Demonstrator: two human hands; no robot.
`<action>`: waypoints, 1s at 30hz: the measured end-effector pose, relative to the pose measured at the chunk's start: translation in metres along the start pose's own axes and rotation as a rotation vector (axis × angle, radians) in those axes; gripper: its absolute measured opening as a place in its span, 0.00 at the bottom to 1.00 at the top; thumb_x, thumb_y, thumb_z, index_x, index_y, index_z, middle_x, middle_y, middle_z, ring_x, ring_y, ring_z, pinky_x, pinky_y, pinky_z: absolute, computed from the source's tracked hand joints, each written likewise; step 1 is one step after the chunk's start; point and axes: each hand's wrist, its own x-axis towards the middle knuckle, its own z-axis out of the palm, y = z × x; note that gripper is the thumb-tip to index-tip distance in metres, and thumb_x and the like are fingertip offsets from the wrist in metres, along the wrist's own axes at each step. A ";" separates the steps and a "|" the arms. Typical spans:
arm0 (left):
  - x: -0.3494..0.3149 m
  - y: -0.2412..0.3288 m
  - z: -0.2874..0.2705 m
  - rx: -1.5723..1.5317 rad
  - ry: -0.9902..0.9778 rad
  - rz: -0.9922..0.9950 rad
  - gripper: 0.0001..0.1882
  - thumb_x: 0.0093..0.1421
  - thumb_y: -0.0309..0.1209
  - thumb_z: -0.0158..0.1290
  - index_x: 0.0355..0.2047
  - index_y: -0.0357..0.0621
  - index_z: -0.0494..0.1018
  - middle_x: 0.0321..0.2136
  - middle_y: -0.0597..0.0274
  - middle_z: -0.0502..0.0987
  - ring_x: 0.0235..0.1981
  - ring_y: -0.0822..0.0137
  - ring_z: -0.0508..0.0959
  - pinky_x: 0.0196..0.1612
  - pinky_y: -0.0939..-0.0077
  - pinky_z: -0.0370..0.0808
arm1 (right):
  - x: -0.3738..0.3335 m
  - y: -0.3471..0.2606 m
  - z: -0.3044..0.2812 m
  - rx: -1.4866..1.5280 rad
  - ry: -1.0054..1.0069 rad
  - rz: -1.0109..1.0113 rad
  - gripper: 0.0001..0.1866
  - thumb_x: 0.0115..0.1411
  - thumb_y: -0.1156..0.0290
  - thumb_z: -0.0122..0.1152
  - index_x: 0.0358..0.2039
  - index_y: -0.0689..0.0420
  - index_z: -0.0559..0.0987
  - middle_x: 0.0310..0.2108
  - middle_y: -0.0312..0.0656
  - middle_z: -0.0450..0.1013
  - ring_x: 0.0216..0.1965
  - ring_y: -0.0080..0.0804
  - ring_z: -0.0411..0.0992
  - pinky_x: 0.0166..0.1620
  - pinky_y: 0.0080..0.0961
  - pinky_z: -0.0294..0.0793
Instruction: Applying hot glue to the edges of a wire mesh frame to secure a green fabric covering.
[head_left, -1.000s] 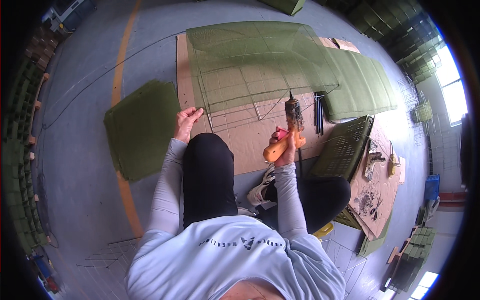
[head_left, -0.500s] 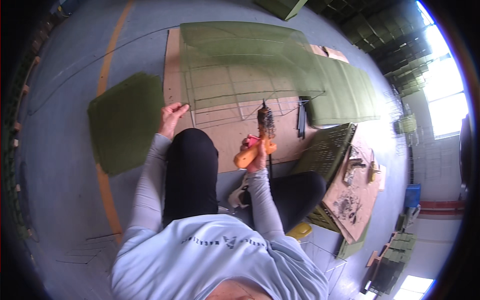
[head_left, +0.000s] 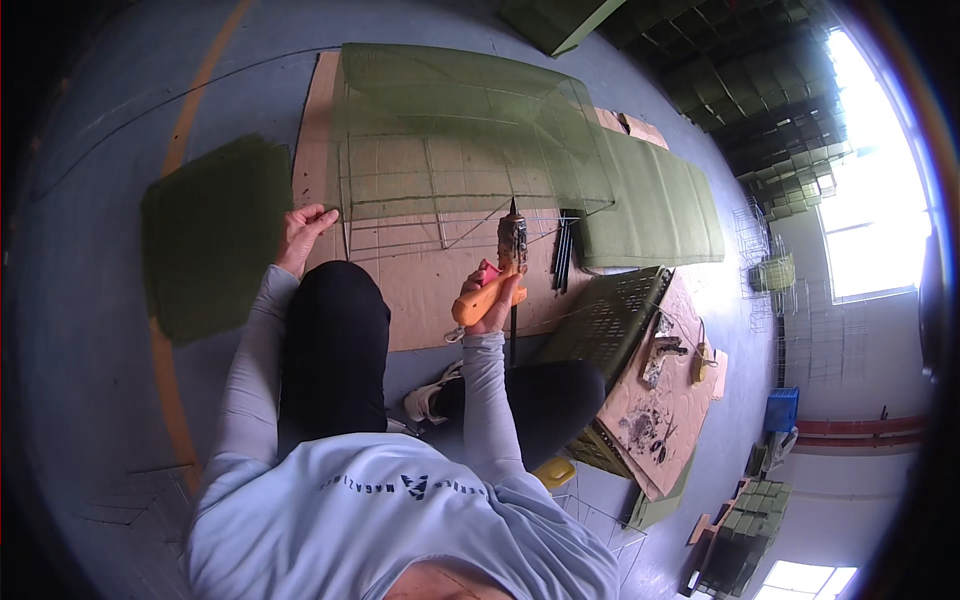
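Observation:
My left hand (head_left: 308, 238) is closed, with thumb and fingers pinching the near left corner of a thin, see-through green mesh sheet (head_left: 440, 130). The sheet lies over a thin wire frame (head_left: 400, 245), whose near bars show past its front edge. In my right hand (head_left: 492, 305) is an orange-handled glue gun (head_left: 485, 298) with a blackened barrel. Its dark nozzle points away from me, close to the sheet's front edge; I cannot tell whether it touches. A dark stick hangs from the gun's rear. Brown cardboard (head_left: 430, 290) lies beneath the frame.
Left lies a stack of dark green mesh pieces (head_left: 215, 235). More green mesh (head_left: 655, 200) and several black sticks (head_left: 564, 250) lie right. A green crate (head_left: 610, 320) bears stained cardboard (head_left: 675, 400) with scissors (head_left: 660, 445). My bent knees flank the work.
The view has shifted, moving the scene leftward. The mesh sheet's right side now lies with a distinct edge over the frame. My left hand stays at its corner; my right still holds the glue gun.

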 end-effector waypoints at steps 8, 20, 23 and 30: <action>0.001 -0.003 0.002 0.004 -0.013 0.013 0.13 0.51 0.33 0.54 0.15 0.42 0.66 0.13 0.76 0.62 0.18 0.84 0.60 0.24 0.87 0.56 | 0.020 -0.020 0.007 -0.014 0.105 0.032 0.29 0.51 0.44 0.51 0.38 0.60 0.67 0.25 0.41 0.69 0.22 0.26 0.67 0.26 0.17 0.70; 0.005 -0.014 -0.001 0.007 0.013 0.009 0.11 0.51 0.32 0.53 0.16 0.42 0.68 0.13 0.76 0.63 0.18 0.84 0.60 0.24 0.88 0.56 | 0.009 0.019 0.022 -0.104 0.192 0.061 0.26 0.53 0.47 0.50 0.36 0.61 0.68 0.25 0.41 0.70 0.22 0.28 0.68 0.25 0.19 0.71; 0.005 -0.015 0.000 0.013 0.012 -0.001 0.11 0.52 0.33 0.53 0.16 0.42 0.68 0.13 0.76 0.62 0.18 0.84 0.60 0.24 0.88 0.56 | 0.004 0.033 0.021 -0.143 0.203 0.100 0.26 0.53 0.47 0.49 0.35 0.61 0.69 0.24 0.40 0.70 0.22 0.27 0.69 0.24 0.19 0.71; 0.004 -0.011 0.001 -0.009 0.001 -0.009 0.12 0.52 0.32 0.53 0.16 0.42 0.67 0.13 0.76 0.62 0.18 0.84 0.59 0.24 0.88 0.56 | -0.003 0.066 0.028 -0.285 0.211 0.104 0.25 0.55 0.49 0.48 0.38 0.61 0.67 0.26 0.40 0.70 0.22 0.26 0.69 0.24 0.19 0.71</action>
